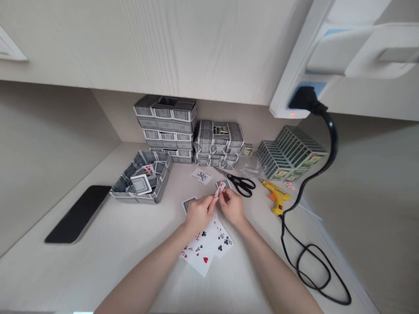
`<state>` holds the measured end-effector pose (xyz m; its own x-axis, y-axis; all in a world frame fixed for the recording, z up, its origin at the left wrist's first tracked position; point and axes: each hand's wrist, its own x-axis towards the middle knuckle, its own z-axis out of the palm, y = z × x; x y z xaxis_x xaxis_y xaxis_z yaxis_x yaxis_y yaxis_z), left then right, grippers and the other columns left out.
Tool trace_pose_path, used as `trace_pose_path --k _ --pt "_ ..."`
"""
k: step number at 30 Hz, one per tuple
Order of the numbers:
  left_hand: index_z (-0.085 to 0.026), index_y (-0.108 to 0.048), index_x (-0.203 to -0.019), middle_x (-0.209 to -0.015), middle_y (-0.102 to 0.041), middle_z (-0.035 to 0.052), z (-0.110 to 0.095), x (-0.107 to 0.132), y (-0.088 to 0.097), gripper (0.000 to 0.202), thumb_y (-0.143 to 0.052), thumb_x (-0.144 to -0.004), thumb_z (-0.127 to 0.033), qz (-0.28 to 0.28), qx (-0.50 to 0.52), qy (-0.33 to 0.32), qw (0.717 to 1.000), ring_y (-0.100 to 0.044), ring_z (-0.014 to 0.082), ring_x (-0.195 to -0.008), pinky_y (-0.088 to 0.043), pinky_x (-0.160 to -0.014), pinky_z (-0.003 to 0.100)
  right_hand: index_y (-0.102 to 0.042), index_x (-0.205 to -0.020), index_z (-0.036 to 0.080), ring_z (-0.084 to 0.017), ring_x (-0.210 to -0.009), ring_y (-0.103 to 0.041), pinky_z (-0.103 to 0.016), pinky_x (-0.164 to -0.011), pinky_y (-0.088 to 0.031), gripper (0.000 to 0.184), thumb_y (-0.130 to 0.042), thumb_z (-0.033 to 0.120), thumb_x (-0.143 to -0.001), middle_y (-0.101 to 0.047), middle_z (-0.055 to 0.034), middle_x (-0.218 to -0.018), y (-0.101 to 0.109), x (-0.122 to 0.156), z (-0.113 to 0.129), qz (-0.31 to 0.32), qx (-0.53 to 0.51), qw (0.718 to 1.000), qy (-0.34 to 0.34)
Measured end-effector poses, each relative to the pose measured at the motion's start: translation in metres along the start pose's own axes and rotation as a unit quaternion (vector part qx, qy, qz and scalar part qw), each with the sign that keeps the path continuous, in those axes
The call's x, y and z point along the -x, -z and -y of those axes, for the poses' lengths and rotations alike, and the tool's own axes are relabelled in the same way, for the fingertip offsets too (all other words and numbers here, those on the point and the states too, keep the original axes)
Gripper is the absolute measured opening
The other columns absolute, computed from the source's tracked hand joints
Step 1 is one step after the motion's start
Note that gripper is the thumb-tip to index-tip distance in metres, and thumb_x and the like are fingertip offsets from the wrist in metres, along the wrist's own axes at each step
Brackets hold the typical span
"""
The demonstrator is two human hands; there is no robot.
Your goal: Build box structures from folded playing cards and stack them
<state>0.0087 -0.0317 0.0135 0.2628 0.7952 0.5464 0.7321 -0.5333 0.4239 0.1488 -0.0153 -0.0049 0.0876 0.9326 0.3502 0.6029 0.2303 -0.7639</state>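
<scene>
A narrow playing card (221, 187), seemingly folded, stands between my two hands above the table. My left hand (199, 213) pinches its lower left side. On the other side, the fingers of my right hand (231, 206) close around its lower edge. Under and in front of my hands lie several loose playing cards (199, 256), mostly face up, with hearts and clubs showing. A face-down card (189, 203) pokes out beside my left hand. Farther back is a joker card (201, 175), and black-handled scissors (242, 185) rest just beyond my right hand.
An open box made of cards (139, 198) holds loose cards at left, near a black phone (78, 213). Stacked card boxes (170, 126) line the back wall. A yellow glue gun (277, 196) lies at right, with a black cable (332, 144) hanging from a power strip (284, 98).
</scene>
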Motion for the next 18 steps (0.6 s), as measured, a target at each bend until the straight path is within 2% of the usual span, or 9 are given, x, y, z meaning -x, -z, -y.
trace_pose_path --k 4,7,12,18 --pt "-0.017 -0.056 -0.066 -0.057 -0.063 0.0019 -0.003 0.001 -0.001 0.031 -0.040 -0.089 -0.029 -0.001 -0.009 -0.001 1.000 -0.055 0.0106 -0.049 -0.033 -0.050 0.022 -0.058 -0.074 0.017 -0.017 -0.057 -0.062 -0.026 -0.057 -0.046 0.021 -0.045 0.032 -0.081 -0.067 -0.0047 -0.065 -0.001 0.003 0.003 -0.029 0.050 0.998 0.001" --pt "-0.016 -0.057 -0.068 -0.056 -0.062 0.0018 0.002 -0.001 0.000 0.029 -0.041 -0.088 -0.029 -0.007 -0.007 0.022 1.000 -0.053 0.0103 -0.048 -0.032 -0.050 0.022 -0.059 -0.075 0.018 -0.016 -0.057 -0.062 -0.026 -0.057 -0.046 0.022 -0.045 0.033 -0.082 -0.067 -0.0047 -0.067 -0.001 0.002 0.003 -0.037 0.032 0.999 0.006" --pt "-0.016 -0.057 -0.069 -0.054 -0.060 0.0010 0.011 -0.003 -0.002 0.028 -0.042 -0.087 -0.030 -0.011 -0.006 0.080 0.997 -0.049 0.0096 -0.045 -0.031 -0.049 0.021 -0.061 -0.079 0.018 -0.016 -0.059 -0.063 -0.026 -0.059 -0.049 0.022 -0.047 0.034 -0.082 -0.069 -0.0052 -0.072 0.000 0.000 0.001 -0.021 -0.028 0.999 0.016" --pt "-0.017 -0.057 -0.067 -0.052 -0.058 0.0000 0.011 -0.003 -0.004 0.029 -0.042 -0.087 -0.031 -0.008 -0.007 0.099 0.995 -0.047 0.0089 -0.044 -0.030 -0.048 0.021 -0.060 -0.078 0.018 -0.018 -0.062 -0.063 -0.027 -0.062 -0.048 0.021 -0.043 0.030 -0.084 -0.068 -0.0055 -0.072 -0.002 0.002 -0.002 0.001 -0.003 1.000 0.013"
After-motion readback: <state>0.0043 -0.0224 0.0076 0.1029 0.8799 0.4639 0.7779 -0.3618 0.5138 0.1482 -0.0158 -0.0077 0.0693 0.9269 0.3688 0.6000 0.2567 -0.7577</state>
